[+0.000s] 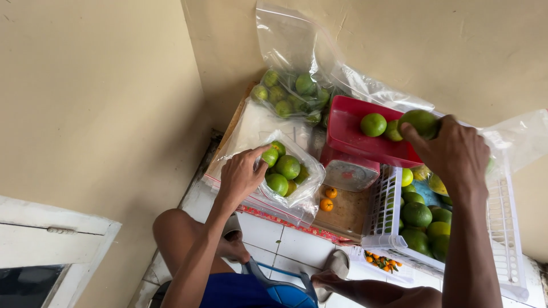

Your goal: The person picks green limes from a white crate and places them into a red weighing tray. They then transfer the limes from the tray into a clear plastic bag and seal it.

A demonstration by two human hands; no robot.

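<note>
2 hands point(451, 149) — right grips green orange point(421, 121), left point(242, 174) on fruit bag point(288, 174)

Home fruit-packing corner: weighing scale point(349, 171), bagged limes point(285, 171), tiled floor point(274, 234).

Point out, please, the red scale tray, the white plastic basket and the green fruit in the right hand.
red scale tray point(348, 134), head view, bare left floor
white plastic basket point(383, 205), head view, left slatted wall
green fruit point(421, 121), head view, top skin

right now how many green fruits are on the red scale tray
3: one lies loose on the red scale tray, one sits beside it, and one is gripped by the right hand over the tray. The hand may hide more.
</note>
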